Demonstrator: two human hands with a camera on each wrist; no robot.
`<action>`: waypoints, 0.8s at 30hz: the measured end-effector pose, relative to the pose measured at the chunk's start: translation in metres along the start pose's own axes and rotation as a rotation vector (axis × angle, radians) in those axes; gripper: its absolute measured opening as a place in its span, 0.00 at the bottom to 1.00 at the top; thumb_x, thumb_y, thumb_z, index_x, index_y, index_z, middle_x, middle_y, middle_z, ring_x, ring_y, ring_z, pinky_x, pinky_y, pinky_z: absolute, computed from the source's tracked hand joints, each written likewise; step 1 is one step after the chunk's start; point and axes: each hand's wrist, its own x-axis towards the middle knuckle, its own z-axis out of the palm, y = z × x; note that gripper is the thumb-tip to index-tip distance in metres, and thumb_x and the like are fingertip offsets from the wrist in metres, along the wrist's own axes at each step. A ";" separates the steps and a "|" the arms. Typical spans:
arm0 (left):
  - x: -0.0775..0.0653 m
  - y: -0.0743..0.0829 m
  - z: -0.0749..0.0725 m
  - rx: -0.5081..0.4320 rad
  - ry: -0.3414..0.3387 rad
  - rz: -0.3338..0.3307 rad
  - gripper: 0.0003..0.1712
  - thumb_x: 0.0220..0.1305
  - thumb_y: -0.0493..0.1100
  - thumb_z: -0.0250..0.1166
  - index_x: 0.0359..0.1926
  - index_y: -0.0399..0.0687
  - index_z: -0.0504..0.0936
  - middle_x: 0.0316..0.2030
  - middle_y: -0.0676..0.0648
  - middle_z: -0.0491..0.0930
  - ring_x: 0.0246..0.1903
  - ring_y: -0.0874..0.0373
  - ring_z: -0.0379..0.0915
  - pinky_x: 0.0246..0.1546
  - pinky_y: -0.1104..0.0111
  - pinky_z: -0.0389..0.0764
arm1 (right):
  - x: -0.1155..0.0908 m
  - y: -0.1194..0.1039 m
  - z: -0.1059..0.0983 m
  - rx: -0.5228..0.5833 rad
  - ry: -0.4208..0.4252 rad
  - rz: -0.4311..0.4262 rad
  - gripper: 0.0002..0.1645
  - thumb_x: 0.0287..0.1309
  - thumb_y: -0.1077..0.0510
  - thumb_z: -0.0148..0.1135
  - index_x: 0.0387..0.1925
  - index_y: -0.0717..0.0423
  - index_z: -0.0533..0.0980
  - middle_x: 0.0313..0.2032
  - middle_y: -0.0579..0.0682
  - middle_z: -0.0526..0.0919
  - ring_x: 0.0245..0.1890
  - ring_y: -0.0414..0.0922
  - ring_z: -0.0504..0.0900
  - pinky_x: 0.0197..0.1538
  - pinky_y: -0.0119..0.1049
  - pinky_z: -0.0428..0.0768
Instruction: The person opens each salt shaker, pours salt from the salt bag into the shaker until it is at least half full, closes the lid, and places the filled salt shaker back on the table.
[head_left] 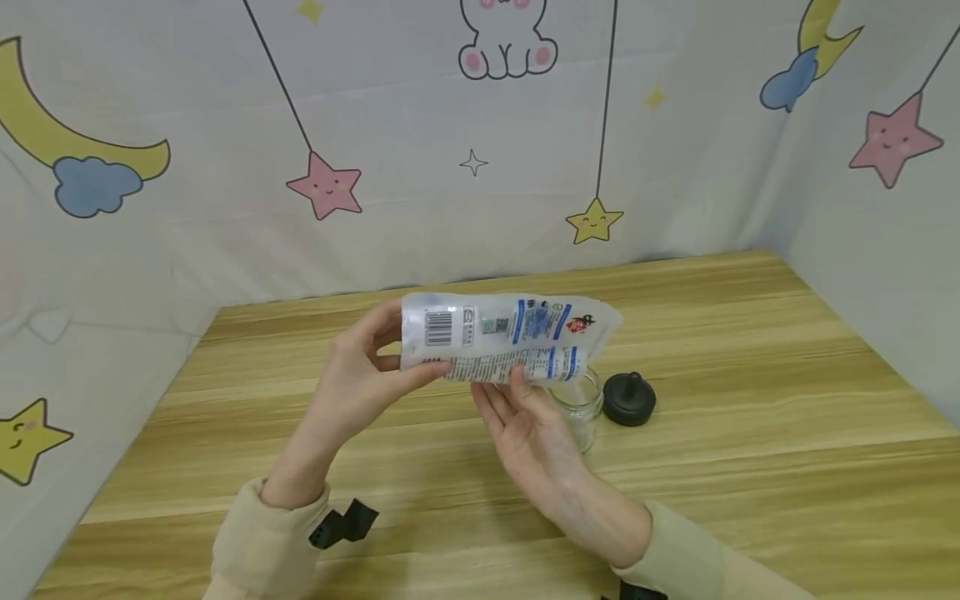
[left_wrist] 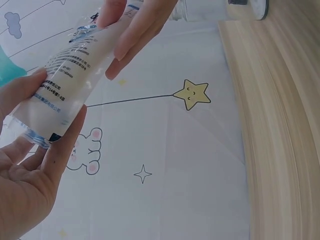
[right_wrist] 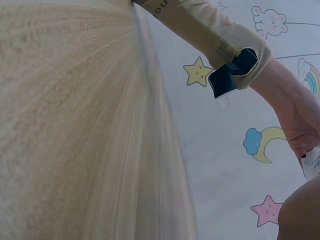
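Observation:
A white, partly see-through plastic pouch (head_left: 495,329) with a barcode and blue and black print is held sideways above the table. My left hand (head_left: 348,392) grips its left end, thumb on the near face and fingers behind. Toward its right part, my right hand (head_left: 540,458) pinches the lower edge, thumb in front and fingers beneath. The pouch's right end hangs over an uncovered glass jar (head_left: 585,429), partly hidden by pouch and hand. Whether anything leaves the pouch cannot be made out. In the left wrist view the pouch (left_wrist: 70,70) looks filled with something white.
Just right of the jar, a black lid (head_left: 628,400) with a knob lies on the wooden table (head_left: 750,400). A white cloth printed with stars and moons (head_left: 420,217) hangs behind and beside the table. Black straps (head_left: 345,525) are at the wrists.

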 end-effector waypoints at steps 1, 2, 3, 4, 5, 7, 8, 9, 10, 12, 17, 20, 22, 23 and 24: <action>0.000 0.000 0.000 -0.002 0.001 -0.003 0.36 0.48 0.30 0.73 0.60 0.43 0.72 0.51 0.43 0.78 0.47 0.61 0.78 0.41 0.68 0.84 | 0.000 0.000 0.000 0.005 0.001 0.000 0.16 0.71 0.53 0.46 0.58 0.41 0.64 0.53 0.40 0.79 0.62 0.38 0.73 0.68 0.33 0.67; 0.000 0.001 0.000 -0.004 0.001 -0.006 0.36 0.48 0.29 0.73 0.60 0.43 0.72 0.52 0.43 0.78 0.47 0.61 0.77 0.41 0.68 0.84 | 0.000 0.000 0.000 0.010 0.001 -0.001 0.16 0.71 0.54 0.47 0.58 0.41 0.64 0.53 0.40 0.80 0.62 0.39 0.73 0.68 0.33 0.67; 0.000 0.001 0.000 -0.007 0.000 -0.009 0.36 0.48 0.29 0.73 0.60 0.43 0.72 0.52 0.44 0.77 0.48 0.61 0.77 0.41 0.68 0.84 | 0.000 0.000 0.000 0.013 -0.001 -0.001 0.16 0.71 0.54 0.47 0.58 0.41 0.64 0.53 0.40 0.80 0.62 0.39 0.73 0.69 0.33 0.67; 0.000 0.001 0.000 -0.007 -0.001 -0.011 0.36 0.48 0.29 0.73 0.60 0.43 0.72 0.52 0.44 0.77 0.48 0.61 0.77 0.41 0.68 0.84 | -0.001 0.000 0.000 0.015 -0.001 -0.001 0.16 0.71 0.54 0.47 0.58 0.41 0.64 0.53 0.41 0.80 0.62 0.39 0.73 0.69 0.33 0.67; 0.000 0.002 0.000 -0.010 -0.004 -0.012 0.37 0.48 0.29 0.73 0.60 0.43 0.72 0.52 0.44 0.77 0.48 0.60 0.77 0.42 0.68 0.84 | -0.001 0.000 0.000 0.016 -0.004 -0.001 0.17 0.71 0.54 0.47 0.58 0.42 0.64 0.53 0.41 0.80 0.62 0.39 0.73 0.69 0.33 0.67; 0.000 0.002 0.000 -0.011 -0.008 -0.012 0.37 0.47 0.29 0.73 0.60 0.43 0.72 0.52 0.44 0.77 0.48 0.60 0.77 0.42 0.68 0.84 | -0.001 0.000 0.000 0.019 -0.004 -0.004 0.17 0.70 0.55 0.48 0.58 0.42 0.64 0.53 0.41 0.80 0.62 0.39 0.73 0.69 0.33 0.67; 0.000 0.002 0.001 -0.012 -0.010 -0.009 0.37 0.47 0.29 0.73 0.60 0.43 0.72 0.52 0.44 0.77 0.48 0.60 0.76 0.42 0.68 0.84 | -0.001 0.000 0.000 0.017 -0.004 -0.005 0.17 0.70 0.55 0.49 0.58 0.42 0.64 0.53 0.41 0.80 0.62 0.39 0.73 0.69 0.33 0.67; 0.000 0.002 0.001 -0.012 -0.012 -0.005 0.37 0.47 0.29 0.73 0.61 0.43 0.71 0.52 0.44 0.77 0.48 0.60 0.76 0.42 0.68 0.84 | -0.001 0.000 0.000 0.018 -0.004 -0.007 0.17 0.70 0.55 0.50 0.58 0.43 0.65 0.53 0.41 0.80 0.62 0.39 0.74 0.68 0.33 0.67; 0.000 0.002 0.001 -0.012 -0.013 -0.002 0.38 0.47 0.29 0.74 0.61 0.43 0.71 0.52 0.44 0.77 0.48 0.60 0.76 0.42 0.68 0.84 | -0.001 0.000 0.000 0.017 -0.002 -0.009 0.17 0.69 0.56 0.50 0.57 0.43 0.65 0.53 0.41 0.80 0.61 0.39 0.74 0.68 0.33 0.67; 0.000 0.001 0.001 -0.013 -0.014 0.003 0.38 0.47 0.29 0.74 0.61 0.43 0.71 0.52 0.44 0.77 0.48 0.61 0.76 0.42 0.68 0.84 | -0.001 0.000 0.000 0.020 0.001 -0.010 0.16 0.69 0.56 0.51 0.56 0.43 0.66 0.52 0.41 0.80 0.60 0.39 0.75 0.68 0.33 0.67; 0.000 0.000 0.001 0.005 -0.010 0.010 0.38 0.47 0.29 0.74 0.61 0.43 0.71 0.52 0.44 0.77 0.48 0.62 0.77 0.42 0.69 0.84 | 0.000 0.000 0.000 0.015 0.007 -0.003 0.15 0.70 0.57 0.48 0.56 0.45 0.65 0.51 0.41 0.80 0.59 0.38 0.75 0.68 0.33 0.67; 0.000 -0.001 0.001 0.024 -0.003 0.014 0.38 0.47 0.30 0.74 0.61 0.43 0.72 0.52 0.44 0.78 0.48 0.62 0.77 0.43 0.69 0.84 | 0.000 0.000 0.000 0.008 0.005 0.003 0.16 0.71 0.57 0.46 0.57 0.44 0.64 0.52 0.40 0.79 0.59 0.38 0.75 0.68 0.32 0.67; 0.000 0.000 0.001 0.037 0.004 0.017 0.37 0.47 0.31 0.74 0.60 0.43 0.72 0.52 0.44 0.78 0.47 0.62 0.77 0.43 0.70 0.83 | 0.000 0.000 0.000 0.005 0.000 0.007 0.16 0.71 0.56 0.46 0.58 0.44 0.63 0.52 0.40 0.79 0.60 0.38 0.75 0.69 0.32 0.67; 0.000 0.000 0.001 0.040 0.007 0.018 0.37 0.47 0.31 0.74 0.60 0.43 0.72 0.52 0.45 0.78 0.47 0.62 0.77 0.43 0.70 0.83 | 0.000 0.000 0.000 0.003 -0.004 0.010 0.17 0.71 0.56 0.46 0.59 0.43 0.62 0.53 0.40 0.79 0.60 0.37 0.75 0.69 0.32 0.67; 0.000 0.000 0.001 0.044 0.010 0.019 0.37 0.47 0.31 0.75 0.60 0.43 0.72 0.52 0.45 0.78 0.47 0.62 0.77 0.43 0.70 0.83 | 0.000 0.000 -0.001 0.001 -0.007 0.011 0.17 0.71 0.56 0.45 0.59 0.43 0.62 0.53 0.40 0.79 0.60 0.37 0.75 0.69 0.32 0.66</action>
